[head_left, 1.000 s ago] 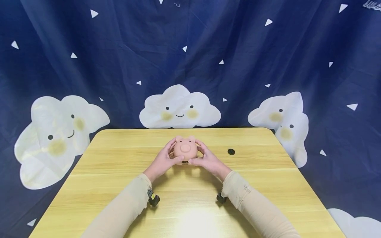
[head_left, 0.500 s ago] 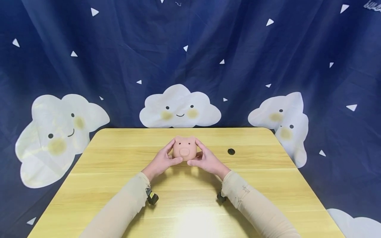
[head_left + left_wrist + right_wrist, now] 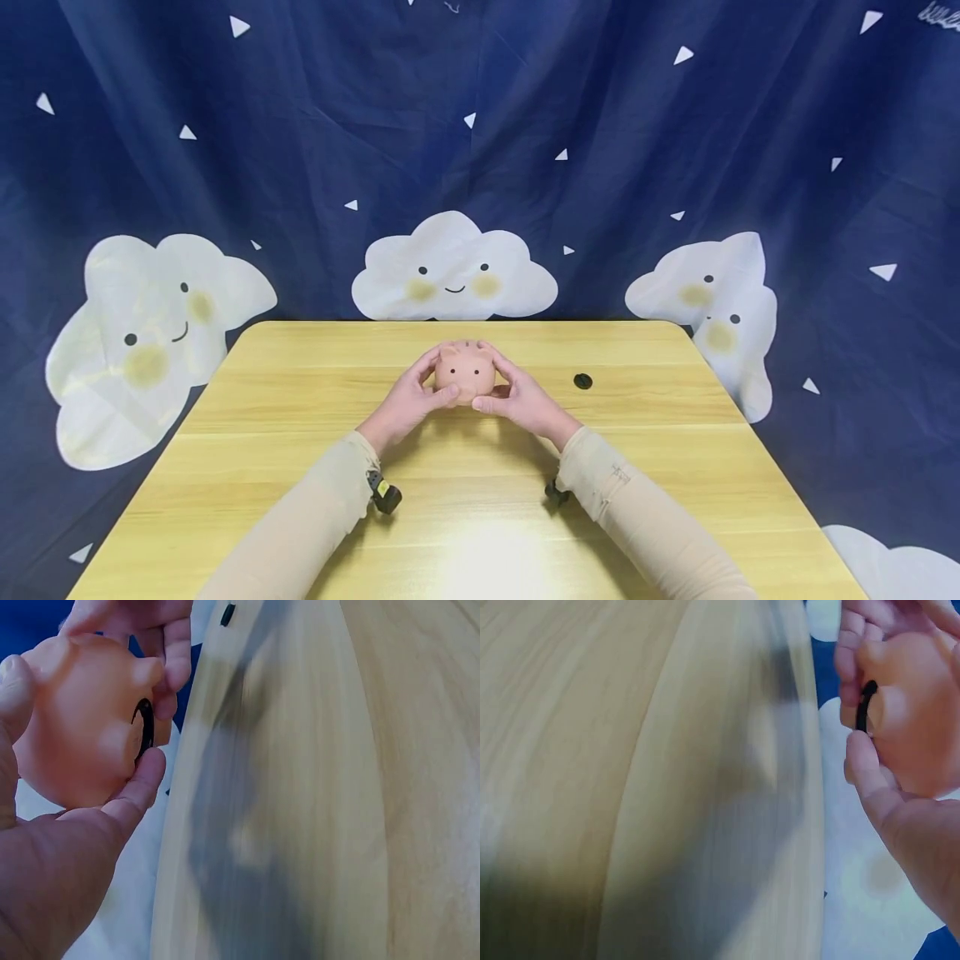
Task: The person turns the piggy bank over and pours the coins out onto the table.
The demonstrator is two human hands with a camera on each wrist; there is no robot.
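Note:
A pink piggy bank (image 3: 465,377) is held up over the table between the two hands, its face tipped downward in the head view. A small dark mark shows on top of it. The left hand (image 3: 408,406) grips its left side with the thumb in front. On the other side the right hand (image 3: 527,407) grips it the same way. Both wrist views show a black ring (image 3: 146,726) on the underside of the piggy bank (image 3: 919,712), with fingertips of each hand right at that ring.
On the wooden table (image 3: 300,467), right of the hands, lies a small round black disc (image 3: 582,381). A dark blue curtain (image 3: 300,167) with printed clouds hangs behind the far table edge.
Between the hands the piggy bank has tipped face-down: its snout is lower, its top shows more, and the dark underside edge has gone from the head view. The black disc stays put.

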